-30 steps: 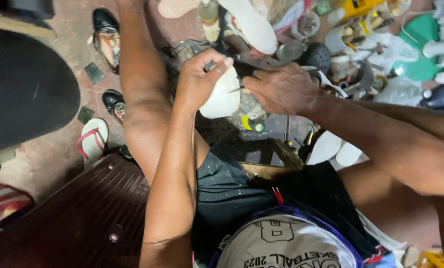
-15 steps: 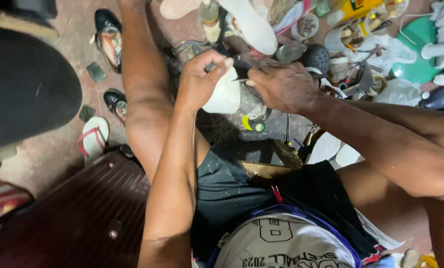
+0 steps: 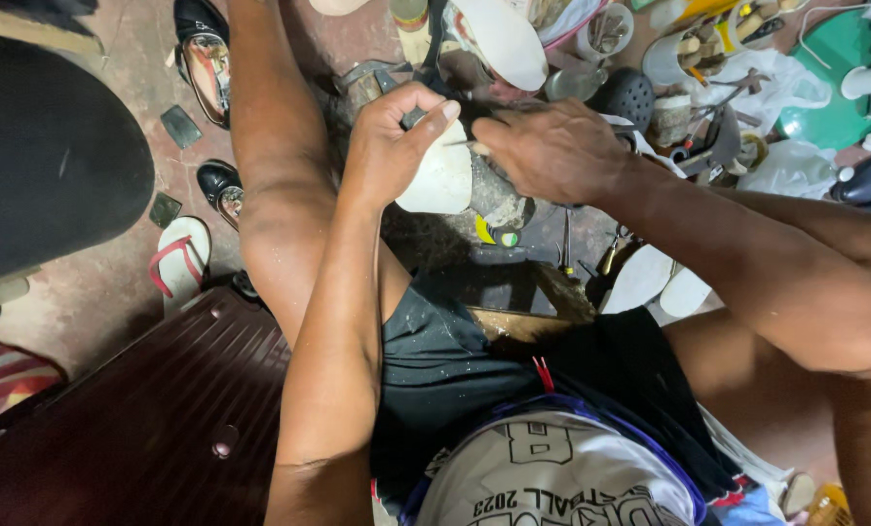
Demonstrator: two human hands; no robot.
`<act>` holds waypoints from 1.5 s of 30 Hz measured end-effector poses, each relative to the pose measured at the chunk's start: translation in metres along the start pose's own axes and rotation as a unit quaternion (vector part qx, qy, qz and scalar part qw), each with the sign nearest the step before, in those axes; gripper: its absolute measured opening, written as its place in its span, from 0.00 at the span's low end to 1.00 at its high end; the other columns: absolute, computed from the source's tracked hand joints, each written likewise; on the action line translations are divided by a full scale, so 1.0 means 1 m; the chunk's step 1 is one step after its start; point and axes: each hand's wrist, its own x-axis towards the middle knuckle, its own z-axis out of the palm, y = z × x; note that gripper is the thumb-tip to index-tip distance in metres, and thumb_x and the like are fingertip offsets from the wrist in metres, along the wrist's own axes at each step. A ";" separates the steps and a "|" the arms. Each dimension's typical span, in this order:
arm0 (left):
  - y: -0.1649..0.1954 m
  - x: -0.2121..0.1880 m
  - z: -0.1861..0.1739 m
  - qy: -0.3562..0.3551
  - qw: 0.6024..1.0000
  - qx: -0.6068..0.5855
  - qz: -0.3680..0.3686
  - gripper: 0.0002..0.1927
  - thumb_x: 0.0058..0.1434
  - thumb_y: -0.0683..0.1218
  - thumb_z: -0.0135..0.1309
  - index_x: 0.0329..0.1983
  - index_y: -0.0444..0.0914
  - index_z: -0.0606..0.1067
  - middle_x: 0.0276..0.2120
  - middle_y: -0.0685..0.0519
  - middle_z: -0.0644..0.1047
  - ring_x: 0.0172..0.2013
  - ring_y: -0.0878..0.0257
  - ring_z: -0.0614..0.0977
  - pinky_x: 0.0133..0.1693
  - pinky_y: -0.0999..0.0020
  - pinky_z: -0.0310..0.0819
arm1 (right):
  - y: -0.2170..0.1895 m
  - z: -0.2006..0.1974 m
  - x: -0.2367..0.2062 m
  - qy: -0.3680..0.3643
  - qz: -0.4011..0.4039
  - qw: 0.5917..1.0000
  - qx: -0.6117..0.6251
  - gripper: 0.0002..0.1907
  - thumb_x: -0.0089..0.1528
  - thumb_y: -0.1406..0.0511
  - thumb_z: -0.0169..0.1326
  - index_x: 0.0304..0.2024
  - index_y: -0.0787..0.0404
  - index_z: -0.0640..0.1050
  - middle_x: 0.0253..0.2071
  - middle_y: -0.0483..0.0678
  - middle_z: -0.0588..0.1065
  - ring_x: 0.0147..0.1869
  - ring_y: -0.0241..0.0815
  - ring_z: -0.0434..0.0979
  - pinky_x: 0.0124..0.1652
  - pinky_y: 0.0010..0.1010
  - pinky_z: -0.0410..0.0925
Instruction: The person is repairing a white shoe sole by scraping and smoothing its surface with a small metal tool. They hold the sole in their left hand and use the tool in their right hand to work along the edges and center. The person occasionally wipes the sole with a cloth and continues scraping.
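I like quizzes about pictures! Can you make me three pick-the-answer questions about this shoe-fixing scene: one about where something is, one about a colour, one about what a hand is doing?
1. Where does the flip-flop lie?
A. on the floor left of the person's leg
B. on the suitcase
C. in the green basin

2. What colour are its straps?
A. blue
B. red
C. yellow

3. How is the left hand?
A. flat and open
B. closed in a grip on the white sole
C. resting on the knee

Answers: 1 A, it lies on bare floor beside the leg. 2 B, the straps show red. 3 B, the fingers curl round the sole's top.
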 end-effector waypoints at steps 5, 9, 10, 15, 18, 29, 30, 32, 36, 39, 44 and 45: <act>-0.001 0.002 0.000 -0.003 0.998 -0.038 -0.052 0.08 0.66 0.46 0.61 0.35 0.35 0.79 0.30 0.58 0.79 0.33 0.72 0.77 0.38 0.73 0.73 | 0.009 0.000 -0.002 -0.052 -0.012 0.998 -0.042 0.09 0.72 0.60 0.46 0.41 0.57 0.72 0.21 0.52 0.74 0.23 0.52 0.78 0.27 0.46 0.71; -0.004 0.003 -0.001 -0.003 1.000 -0.004 0.004 0.09 0.68 0.44 0.61 0.36 0.34 0.78 0.31 0.57 0.78 0.36 0.71 0.77 0.41 0.72 0.73 | 0.009 -0.002 -0.005 -0.025 -0.084 0.996 -0.005 0.08 0.69 0.60 0.46 0.40 0.58 0.72 0.26 0.50 0.75 0.25 0.48 0.78 0.25 0.42 0.71; -0.004 0.004 -0.001 0.001 1.000 0.000 0.014 0.08 0.68 0.44 0.61 0.36 0.34 0.78 0.32 0.57 0.78 0.36 0.71 0.77 0.42 0.72 0.73 | 0.009 -0.002 -0.006 0.044 -0.099 0.994 -0.007 0.08 0.65 0.60 0.48 0.40 0.57 0.72 0.28 0.49 0.75 0.28 0.49 0.79 0.27 0.44 0.71; -0.003 0.004 0.000 -0.001 1.000 -0.002 0.000 0.09 0.67 0.45 0.62 0.36 0.34 0.78 0.31 0.57 0.80 0.36 0.72 0.77 0.42 0.73 0.74 | 0.002 0.000 -0.005 0.040 -0.015 0.999 0.010 0.08 0.69 0.62 0.49 0.44 0.59 0.73 0.30 0.53 0.77 0.26 0.50 0.79 0.23 0.43 0.70; 0.002 0.005 0.000 0.006 1.000 0.012 0.009 0.09 0.67 0.45 0.62 0.36 0.34 0.78 0.31 0.56 0.80 0.36 0.72 0.77 0.41 0.73 0.73 | -0.002 0.002 -0.003 -0.052 0.052 0.997 0.005 0.07 0.70 0.63 0.46 0.44 0.59 0.74 0.30 0.53 0.77 0.23 0.50 0.79 0.22 0.43 0.71; 0.003 0.003 0.000 0.002 1.000 0.004 0.009 0.08 0.67 0.44 0.61 0.36 0.34 0.79 0.30 0.56 0.79 0.34 0.72 0.76 0.39 0.73 0.73 | 0.003 0.010 -0.007 0.046 0.009 0.999 0.027 0.08 0.66 0.64 0.50 0.45 0.60 0.75 0.26 0.53 0.77 0.24 0.51 0.79 0.27 0.45 0.71; 0.001 0.003 0.000 0.002 1.000 0.003 0.001 0.08 0.67 0.44 0.61 0.36 0.34 0.79 0.30 0.57 0.80 0.34 0.72 0.76 0.39 0.73 0.73 | 0.003 0.013 -0.008 0.043 0.014 0.999 0.030 0.07 0.67 0.64 0.50 0.44 0.60 0.74 0.26 0.53 0.77 0.25 0.51 0.79 0.28 0.45 0.71; -0.002 0.001 0.001 0.006 1.000 0.001 -0.009 0.08 0.67 0.44 0.61 0.36 0.34 0.79 0.30 0.57 0.80 0.34 0.72 0.76 0.39 0.73 0.73 | 0.003 0.017 -0.009 0.043 0.011 0.999 0.029 0.07 0.69 0.63 0.49 0.41 0.61 0.72 0.25 0.53 0.76 0.26 0.52 0.78 0.30 0.45 0.72; -0.003 0.002 0.001 0.015 1.000 0.005 0.027 0.07 0.67 0.44 0.61 0.36 0.34 0.79 0.31 0.56 0.81 0.36 0.72 0.78 0.41 0.72 0.74 | 0.006 0.012 -0.011 0.044 0.003 0.999 0.022 0.09 0.69 0.61 0.48 0.40 0.60 0.73 0.22 0.51 0.76 0.21 0.51 0.77 0.26 0.48 0.70; -0.001 0.002 0.002 0.010 1.000 -0.004 -0.024 0.07 0.66 0.44 0.61 0.36 0.35 0.79 0.31 0.57 0.81 0.34 0.73 0.78 0.39 0.73 0.74 | 0.006 0.003 -0.011 0.020 0.010 1.000 0.020 0.10 0.69 0.59 0.47 0.40 0.59 0.72 0.20 0.51 0.75 0.21 0.53 0.77 0.29 0.49 0.70; 0.001 0.002 -0.001 -0.003 1.000 -0.013 0.002 0.08 0.67 0.44 0.61 0.37 0.34 0.79 0.32 0.56 0.79 0.35 0.72 0.77 0.40 0.73 0.73 | 0.004 -0.007 -0.003 -0.047 -0.011 0.999 0.008 0.11 0.70 0.58 0.45 0.42 0.57 0.73 0.25 0.52 0.76 0.22 0.52 0.77 0.25 0.48 0.71; 0.000 0.002 -0.001 -0.002 1.000 0.004 0.008 0.08 0.67 0.44 0.61 0.37 0.34 0.79 0.32 0.56 0.79 0.35 0.72 0.77 0.41 0.73 0.73 | 0.003 -0.006 -0.001 -0.025 -0.007 1.000 0.008 0.12 0.70 0.57 0.46 0.40 0.58 0.73 0.25 0.52 0.76 0.22 0.53 0.78 0.25 0.48 0.71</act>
